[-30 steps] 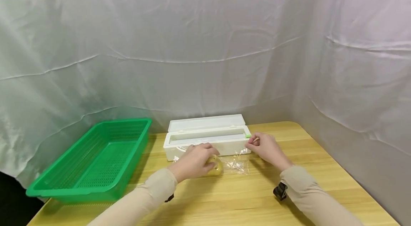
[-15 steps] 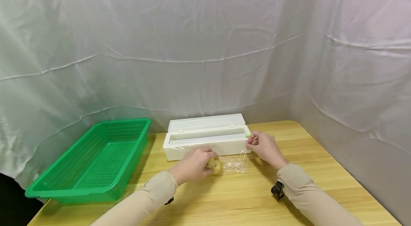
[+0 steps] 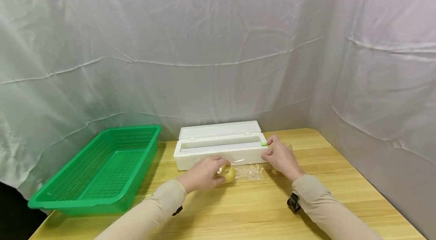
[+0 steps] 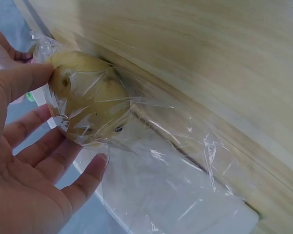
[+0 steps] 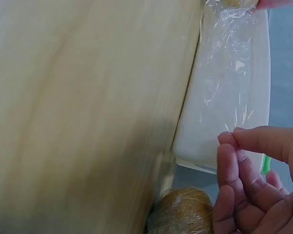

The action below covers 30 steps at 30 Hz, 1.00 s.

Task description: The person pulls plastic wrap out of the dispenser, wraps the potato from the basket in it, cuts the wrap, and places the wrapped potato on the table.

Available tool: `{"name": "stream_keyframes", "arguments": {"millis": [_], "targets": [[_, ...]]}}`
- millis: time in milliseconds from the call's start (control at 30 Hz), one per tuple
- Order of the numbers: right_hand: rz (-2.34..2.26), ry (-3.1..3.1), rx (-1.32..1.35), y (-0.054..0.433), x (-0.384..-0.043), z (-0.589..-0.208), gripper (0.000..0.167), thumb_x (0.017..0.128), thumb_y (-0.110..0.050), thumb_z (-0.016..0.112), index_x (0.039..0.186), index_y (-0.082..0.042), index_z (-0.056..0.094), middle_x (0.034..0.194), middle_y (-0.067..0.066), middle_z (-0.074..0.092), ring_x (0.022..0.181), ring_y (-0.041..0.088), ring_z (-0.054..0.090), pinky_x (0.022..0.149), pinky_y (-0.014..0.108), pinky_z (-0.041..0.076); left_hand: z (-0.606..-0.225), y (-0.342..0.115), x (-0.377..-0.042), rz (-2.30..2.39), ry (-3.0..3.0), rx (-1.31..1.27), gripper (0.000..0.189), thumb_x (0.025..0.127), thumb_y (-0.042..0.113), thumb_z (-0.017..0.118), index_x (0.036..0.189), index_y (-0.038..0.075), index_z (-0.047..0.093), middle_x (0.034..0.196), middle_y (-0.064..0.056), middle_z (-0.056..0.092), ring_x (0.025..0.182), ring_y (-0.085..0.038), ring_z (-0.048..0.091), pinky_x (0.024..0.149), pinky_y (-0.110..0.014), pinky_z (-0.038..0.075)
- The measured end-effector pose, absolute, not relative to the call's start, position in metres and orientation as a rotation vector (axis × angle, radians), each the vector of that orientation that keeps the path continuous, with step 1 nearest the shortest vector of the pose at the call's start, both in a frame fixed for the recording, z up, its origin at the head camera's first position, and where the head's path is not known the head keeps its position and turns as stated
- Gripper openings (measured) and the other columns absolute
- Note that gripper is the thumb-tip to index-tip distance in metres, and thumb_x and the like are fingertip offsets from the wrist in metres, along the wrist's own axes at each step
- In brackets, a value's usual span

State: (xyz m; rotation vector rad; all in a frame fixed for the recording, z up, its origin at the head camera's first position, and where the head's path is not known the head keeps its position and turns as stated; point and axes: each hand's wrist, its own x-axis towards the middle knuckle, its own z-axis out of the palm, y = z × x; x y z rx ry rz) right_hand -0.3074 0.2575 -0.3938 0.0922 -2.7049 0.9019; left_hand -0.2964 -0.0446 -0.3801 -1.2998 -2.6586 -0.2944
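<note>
My left hand (image 3: pixel 204 173) holds a yellow potato (image 3: pixel 227 173) just in front of a white cling film box (image 3: pixel 218 156) whose lid stands open. In the left wrist view, clear cling film (image 4: pixel 176 161) covers the potato (image 4: pixel 90 97) and trails off across the box; the thumb lies on one side, fingertips on the other. At the box's right end, my right hand (image 3: pixel 282 158) has its thumb and index fingertips together on the film's edge, as the right wrist view shows. Beside that hand lies a second wrapped potato (image 5: pixel 183 212), mostly hidden in the head view.
To the left stands a green perforated basket (image 3: pixel 102 172). A small green piece (image 3: pixel 263 144) sits at the box's right rim. Everything stands on a wooden table (image 3: pixel 245 209), with grey curtains (image 3: pixel 211 43) behind and to the right.
The potato under my left hand has turned and shifted slightly toward the box. My right hand's fingers have spread somewhat, and more of the second potato shows behind it.
</note>
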Motion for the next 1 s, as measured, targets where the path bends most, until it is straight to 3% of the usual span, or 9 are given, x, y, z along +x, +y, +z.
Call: {"name": "stream_keyframes", "arguments": {"millis": [200,500,1000], "targets": [[0.941,-2.737,0.126,0.2597,-0.3064,-0.3909,0.058,0.091,-0.018,0.083,0.134,0.000,0.049,0.094,0.011,0.077,0.076,0.018,0.068,0.083,0.045,0.056,-0.3788,-0.0466,-0.2972,-0.313,-2.666,-1.314,0.048,0.096,0.020,0.082,0.140,0.010,0.065,0.145,-0.006,0.068,0.123,-0.025,0.071,0.108,-0.042,0.058],[0.963,-2.786,0.147,0.2613,-0.3068,-0.3885,0.065,0.100,-0.038,0.075,0.146,-0.001,0.048,0.096,0.010,0.076,0.077,0.017,0.065,0.078,0.040,0.054,-0.3765,-0.0463,-0.2931,-0.286,-2.655,-1.328,0.046,0.094,0.023,0.084,0.136,0.012,0.069,0.143,-0.007,0.068,0.123,-0.026,0.071,0.110,-0.045,0.057],[0.891,-2.778,0.163,0.2582,-0.3086,-0.3869,0.054,0.103,-0.029,0.073,0.144,-0.002,0.050,0.072,0.002,0.065,0.053,0.014,0.057,0.066,0.034,0.048,-0.3717,-0.0417,-0.2877,-0.213,-2.644,-1.335,0.047,0.095,0.029,0.082,0.138,0.016,0.068,0.141,-0.004,0.069,0.124,-0.025,0.071,0.108,-0.048,0.058]]}}
